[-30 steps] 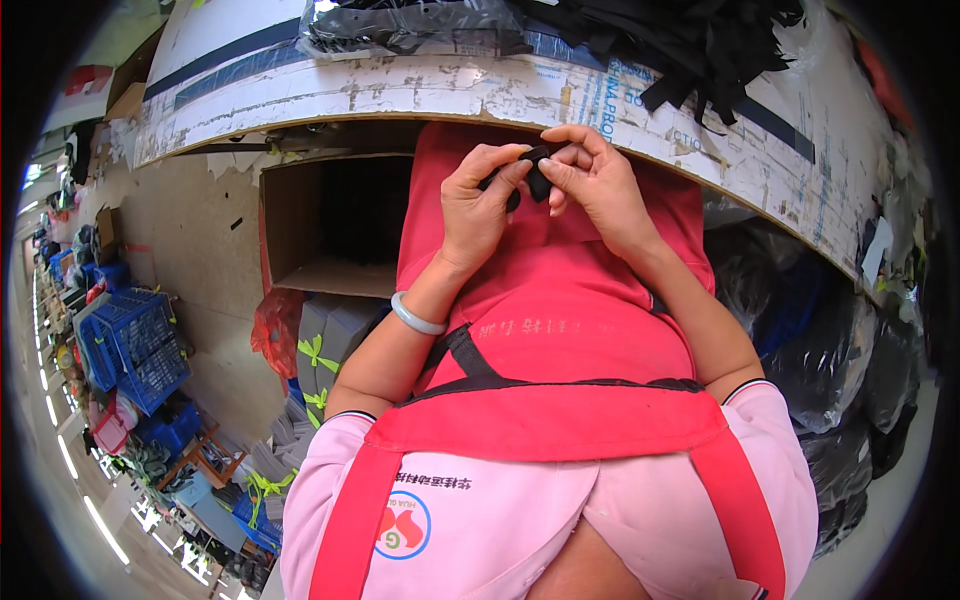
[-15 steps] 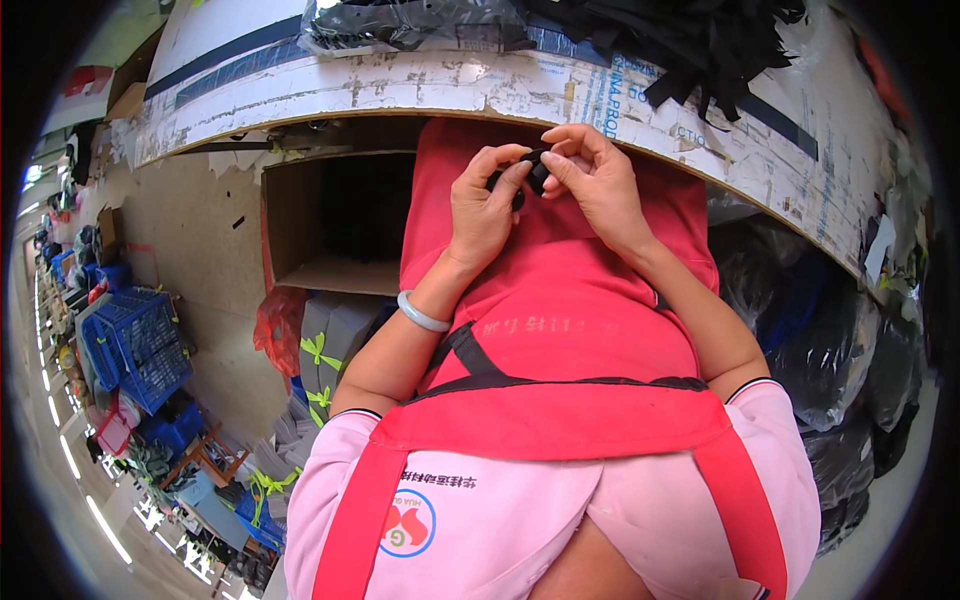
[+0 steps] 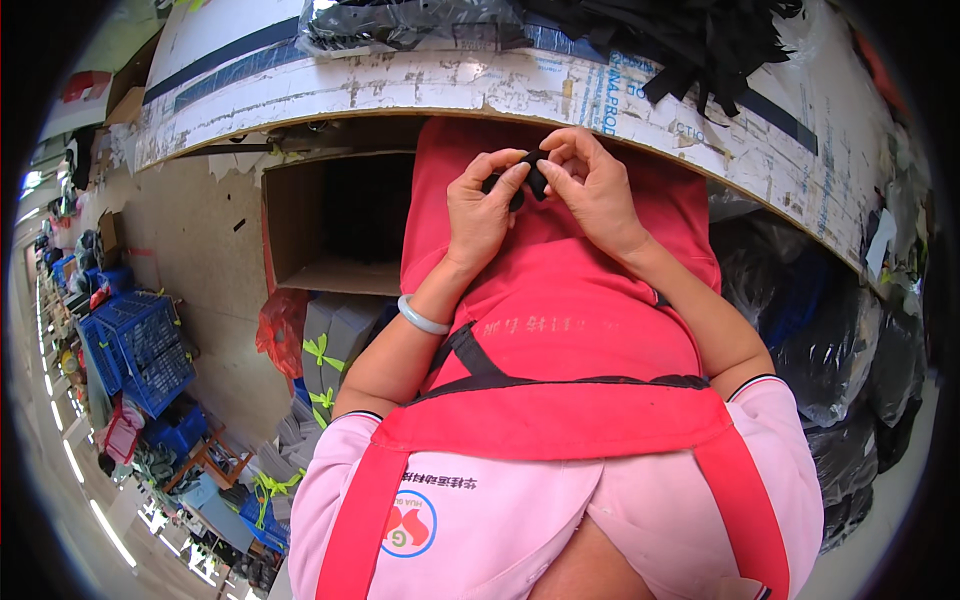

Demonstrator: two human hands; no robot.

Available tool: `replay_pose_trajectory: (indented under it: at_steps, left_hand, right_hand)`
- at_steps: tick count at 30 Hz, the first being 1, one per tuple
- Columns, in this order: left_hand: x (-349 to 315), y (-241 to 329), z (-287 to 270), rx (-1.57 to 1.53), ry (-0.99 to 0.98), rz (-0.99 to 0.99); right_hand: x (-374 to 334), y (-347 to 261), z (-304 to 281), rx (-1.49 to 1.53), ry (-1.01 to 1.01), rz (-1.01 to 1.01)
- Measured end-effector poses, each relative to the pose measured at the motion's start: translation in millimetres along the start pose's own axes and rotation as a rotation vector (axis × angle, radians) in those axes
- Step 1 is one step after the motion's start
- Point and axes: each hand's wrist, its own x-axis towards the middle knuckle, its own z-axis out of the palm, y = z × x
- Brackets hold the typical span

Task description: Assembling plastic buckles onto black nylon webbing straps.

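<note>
Over the red apron (image 3: 560, 280) on my lap, both hands meet at a small piece of black fabric strap (image 3: 535, 178). My left hand (image 3: 482, 205), with a pale bangle on its wrist, pinches one side of the piece between thumb and forefinger. Thumb and fingers of my right hand (image 3: 597, 195) are closed on the other side. Fingers cover much of the piece, so its full shape is hidden. A dark end of it curls below the left fingertips.
Ahead is a worn white tabletop (image 3: 420, 85) bearing a heap of black straps (image 3: 700, 45) and a clear plastic bag (image 3: 410, 25). An open cardboard box (image 3: 340, 275) stands left of my lap. Black plastic bags (image 3: 820, 350) lie at right, blue crates (image 3: 145, 350) at far left.
My fingertips have come slightly closer together, and the right hand has shifted a little left. Both hands still grip the black strap piece, which has turned slightly.
</note>
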Motion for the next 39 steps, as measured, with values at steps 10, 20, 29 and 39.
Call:
replay_pose_trajectory:
  at_steps: [10, 20, 29, 39]
  left_hand:
    - [2.1, -0.8, -3.3, -0.041, -0.065, -0.063]
    - [-2.1, 29.5, -7.5, 0.266, -0.240, 0.368]
    - [4.6, 48.7, -6.6, 0.263, -0.432, 0.136]
    - [18.6, 51.0, -10.8, 0.301, -0.504, -0.006]
  right_hand:
    - [0.6, 6.3, -3.4, 0.201, -0.042, 0.100]
    - [11.1, -16.1, -35.8, 0.342, -0.443, 0.368]
    - [26.4, -29.9, -56.9, 0.292, -0.674, 0.566]
    - [34.9, -16.7, -56.6, 0.338, -0.667, 0.591]
